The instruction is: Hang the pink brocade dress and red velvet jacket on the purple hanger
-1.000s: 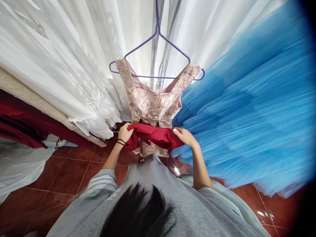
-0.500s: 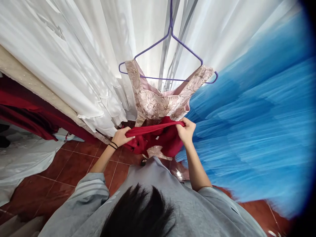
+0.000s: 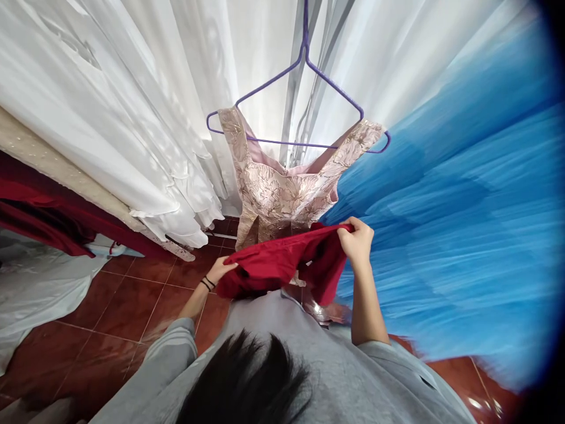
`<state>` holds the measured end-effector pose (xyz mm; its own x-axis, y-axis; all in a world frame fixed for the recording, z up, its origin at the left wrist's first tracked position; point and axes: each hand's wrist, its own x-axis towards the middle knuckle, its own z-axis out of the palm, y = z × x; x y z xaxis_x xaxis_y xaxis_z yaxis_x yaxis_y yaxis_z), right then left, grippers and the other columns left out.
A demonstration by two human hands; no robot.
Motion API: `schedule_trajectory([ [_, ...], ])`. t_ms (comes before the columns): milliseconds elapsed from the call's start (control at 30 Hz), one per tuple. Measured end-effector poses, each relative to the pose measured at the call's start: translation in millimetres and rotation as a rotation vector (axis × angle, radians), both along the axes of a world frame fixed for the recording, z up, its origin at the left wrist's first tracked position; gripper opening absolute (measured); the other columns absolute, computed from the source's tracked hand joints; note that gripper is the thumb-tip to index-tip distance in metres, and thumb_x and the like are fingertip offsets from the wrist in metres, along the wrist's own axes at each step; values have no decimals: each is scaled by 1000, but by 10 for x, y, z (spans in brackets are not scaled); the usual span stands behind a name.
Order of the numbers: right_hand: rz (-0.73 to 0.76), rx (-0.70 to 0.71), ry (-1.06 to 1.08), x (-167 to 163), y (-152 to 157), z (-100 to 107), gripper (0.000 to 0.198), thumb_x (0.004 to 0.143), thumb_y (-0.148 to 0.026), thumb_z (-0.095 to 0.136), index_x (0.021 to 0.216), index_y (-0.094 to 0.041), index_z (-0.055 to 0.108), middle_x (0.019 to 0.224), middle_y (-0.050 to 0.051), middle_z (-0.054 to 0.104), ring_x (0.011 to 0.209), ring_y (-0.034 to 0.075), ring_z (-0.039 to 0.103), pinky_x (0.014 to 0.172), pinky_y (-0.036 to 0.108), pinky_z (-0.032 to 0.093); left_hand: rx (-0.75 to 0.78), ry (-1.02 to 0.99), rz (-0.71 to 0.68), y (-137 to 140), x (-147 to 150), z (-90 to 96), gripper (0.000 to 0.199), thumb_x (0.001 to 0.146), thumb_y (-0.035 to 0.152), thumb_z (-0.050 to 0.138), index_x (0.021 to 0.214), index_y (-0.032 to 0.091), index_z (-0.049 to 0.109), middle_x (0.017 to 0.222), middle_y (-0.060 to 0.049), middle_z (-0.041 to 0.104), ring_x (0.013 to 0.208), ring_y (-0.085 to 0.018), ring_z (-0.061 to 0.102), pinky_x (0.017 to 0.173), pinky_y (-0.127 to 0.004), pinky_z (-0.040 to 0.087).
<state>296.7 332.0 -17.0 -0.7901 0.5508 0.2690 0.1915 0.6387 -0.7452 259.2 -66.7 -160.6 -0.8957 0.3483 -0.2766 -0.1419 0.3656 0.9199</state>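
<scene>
A piece of red cloth [image 3: 273, 259] is stretched between my two hands in front of my body; its kind of garment I cannot make out. My left hand [image 3: 220, 271], with dark bands at the wrist, pinches its left end. At the upper right corner my right hand [image 3: 358, 240] grips the cloth, held higher than the left. Just beyond hangs a pink dress [image 3: 282, 188] with a gold flower pattern and wide straps, on a purple hanger [image 3: 326, 76]. The red cloth hides much of the dress's lower part.
Long white fabric [image 3: 168, 118] hangs at the left and behind the hanger. A large blue tulle skirt [image 3: 463, 235] fills the right side. Dark red fabric [image 3: 44, 206] lies at the far left, near pale cloth over the red tiled floor [image 3: 119, 306].
My hands have moved apart and nearer to my body, the right one outward and the left one lower. The red cloth is spread wider and hangs more open.
</scene>
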Motion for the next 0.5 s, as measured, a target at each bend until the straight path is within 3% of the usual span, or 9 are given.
schedule_trajectory([
  [67,38,7,-211,53,115,-148,27,60,-25,49,80,-19,67,69,3,67,67,20,57,68,31,41,86,-84,57,-94,-145,141,64,62,67,73,94,11,76,93,-13,78,83,-28,72,81,-39,57],
  [133,167,8,-386,95,128,-298,40,61,-23,49,93,-20,73,81,6,73,78,23,63,75,33,44,126,-186,98,-138,-221,287,68,49,64,83,90,10,77,88,-13,78,84,-29,71,86,-43,56],
  [200,357,-53,-460,131,52,-427,41,61,-21,46,90,-20,75,88,7,75,86,25,65,81,33,45,134,-230,73,-142,-227,433,63,47,61,86,85,11,78,85,-11,78,85,-29,70,91,-45,53],
  [300,590,-340,-367,182,-155,-545,31,64,-24,45,77,-18,72,83,6,74,81,24,66,76,32,48,165,-166,26,-102,-172,659,53,64,60,79,89,13,78,93,-9,78,89,-26,69,93,-42,53],
  [367,600,-504,-258,193,-327,-576,27,70,-31,49,77,-17,71,83,7,73,79,23,66,75,33,51,161,-104,61,-34,-141,808,50,70,60,74,91,14,76,93,-8,77,85,-25,69,86,-39,55],
  [433,567,-517,-180,171,-520,-581,30,73,-38,62,90,-16,73,92,8,74,85,25,67,82,36,53,93,-10,35,78,-126,954,47,73,60,70,85,15,75,85,-7,76,77,-24,67,79,-37,55],
  [500,593,-453,-127,122,-722,-564,52,69,-39,74,116,-17,70,106,9,73,98,27,67,96,42,51,0,102,-87,222,-115,1101,41,73,56,71,79,16,75,78,-5,74,72,-23,65,73,-35,55],
])
